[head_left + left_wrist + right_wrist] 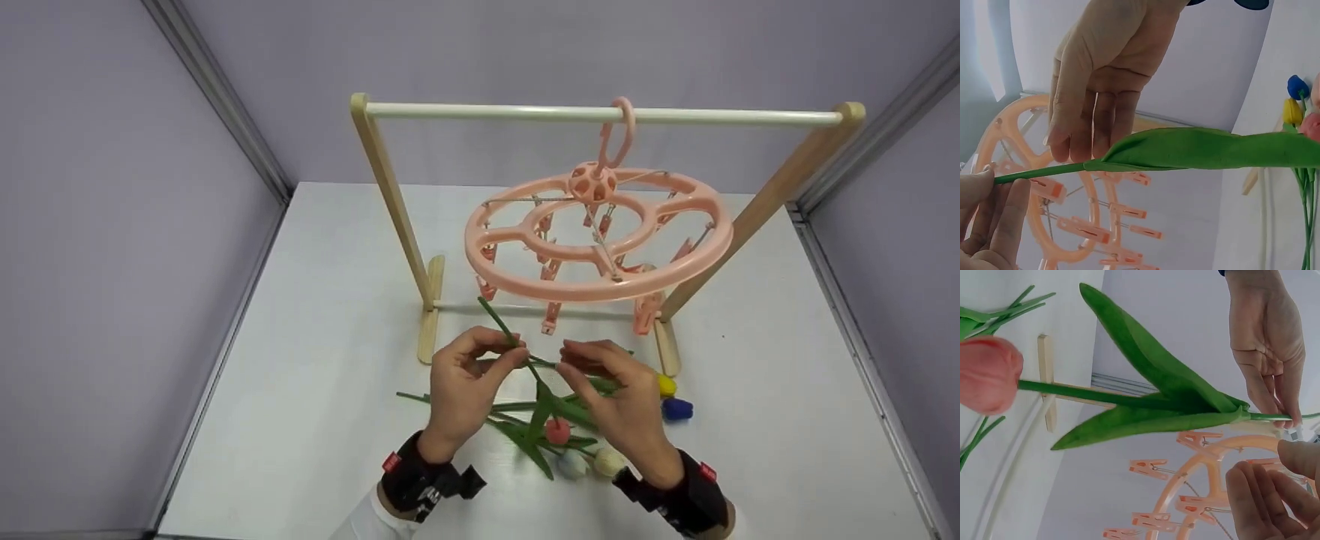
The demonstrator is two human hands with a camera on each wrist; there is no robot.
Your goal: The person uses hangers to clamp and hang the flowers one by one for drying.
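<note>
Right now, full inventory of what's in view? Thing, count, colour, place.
rack: one, pale wood posts with a white bar, at the back of the table.
peg hanger: one, round, pink, hooked on the rack's bar, pegs hanging below.
held tulip: one, pink head, green stem and leaves, lifted in front of the rack.
tulips on the table: blue, yellow, white and cream heads visible, green stems, lying under the hands; exact count unclear.
table: one, white, between lilac walls.
wrist straps: two, black, one on each wrist.
left hand: pinches the held tulip's stem near its end.
right hand: fingers at the stem near the leaves; grip unclear.
</note>
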